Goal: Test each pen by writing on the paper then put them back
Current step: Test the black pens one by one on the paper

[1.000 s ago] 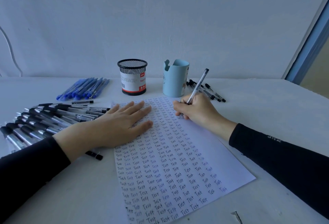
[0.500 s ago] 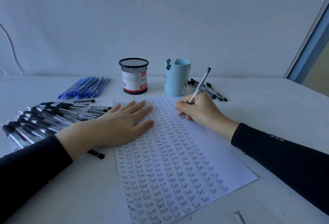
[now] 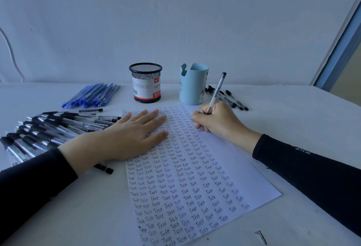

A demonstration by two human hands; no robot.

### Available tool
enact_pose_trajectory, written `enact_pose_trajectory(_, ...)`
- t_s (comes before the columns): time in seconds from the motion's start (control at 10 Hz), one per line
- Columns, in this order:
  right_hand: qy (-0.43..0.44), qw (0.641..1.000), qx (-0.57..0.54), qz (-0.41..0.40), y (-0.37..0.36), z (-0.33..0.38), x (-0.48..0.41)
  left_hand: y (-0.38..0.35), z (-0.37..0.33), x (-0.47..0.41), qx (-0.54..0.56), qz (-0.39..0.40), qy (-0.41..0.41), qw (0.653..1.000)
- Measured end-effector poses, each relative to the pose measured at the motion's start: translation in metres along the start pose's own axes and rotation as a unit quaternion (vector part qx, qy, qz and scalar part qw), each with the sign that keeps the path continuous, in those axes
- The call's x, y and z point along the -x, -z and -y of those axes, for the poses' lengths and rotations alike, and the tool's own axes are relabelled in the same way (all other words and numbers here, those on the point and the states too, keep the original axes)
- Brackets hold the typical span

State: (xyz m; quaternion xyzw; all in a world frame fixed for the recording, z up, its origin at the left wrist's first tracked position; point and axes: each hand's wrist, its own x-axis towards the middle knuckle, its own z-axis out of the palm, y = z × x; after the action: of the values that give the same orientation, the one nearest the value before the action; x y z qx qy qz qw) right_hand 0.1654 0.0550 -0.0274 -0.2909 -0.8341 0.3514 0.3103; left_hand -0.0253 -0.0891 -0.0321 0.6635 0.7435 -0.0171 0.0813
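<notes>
A white sheet of paper point(image 3: 244, 169) covered in rows of the word "Test" lies in the middle of the table. My right hand point(image 3: 220, 119) grips a clear black-capped pen point(image 3: 215, 91) with its tip down on the paper's upper right part. My left hand point(image 3: 129, 138) lies flat with straight fingers on the paper's upper left, holding it still. Several black pens point(image 3: 50, 128) fan out at the left. A row of blue pens point(image 3: 93, 95) lies behind them. More black pens point(image 3: 231, 99) lie to the right of the blue cup.
A black mesh pen cup point(image 3: 146, 82) and a light blue cup point(image 3: 193, 84) stand behind the paper. One black pen cap point(image 3: 105, 168) pokes out under my left wrist. A small metal screw point(image 3: 261, 236) lies near the front edge. The wall rises close behind.
My right hand with the pen has shifted slightly to the right along the line of writing. My left hand stays flat on the paper.
</notes>
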Motion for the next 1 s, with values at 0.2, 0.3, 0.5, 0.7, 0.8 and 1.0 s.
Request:
enact_pose_trajectory(0.2,0.001,1.0,-0.002,-0.01,-0.001,-0.004,-0.001,0.0,0.0,0.0,0.002,-0.003,0.0,1.0)
enact_pose_trajectory(0.3,-0.006,1.0,-0.017,-0.006,-0.001,-0.004,-0.001,0.0,0.0,0.0,0.002,-0.003,0.0,1.0)
enact_pose_trajectory(0.5,0.002,1.0,0.001,-0.017,0.0,-0.006,-0.003,0.0,0.001,0.0,0.0,-0.001,0.0,1.0)
enact_pose_trajectory(0.7,0.006,1.0,0.008,-0.017,0.0,-0.008,-0.003,0.0,0.0,0.0,0.0,-0.001,0.001,1.0)
enact_pose_trajectory(0.8,0.001,1.0,0.005,-0.015,0.0,-0.007,-0.003,0.0,0.0,0.0,0.001,-0.001,0.0,1.0)
enact_pose_trajectory(1.0,-0.063,0.994,-0.077,-0.035,0.011,0.005,-0.005,0.001,-0.001,0.001,0.002,-0.001,-0.002,1.0)
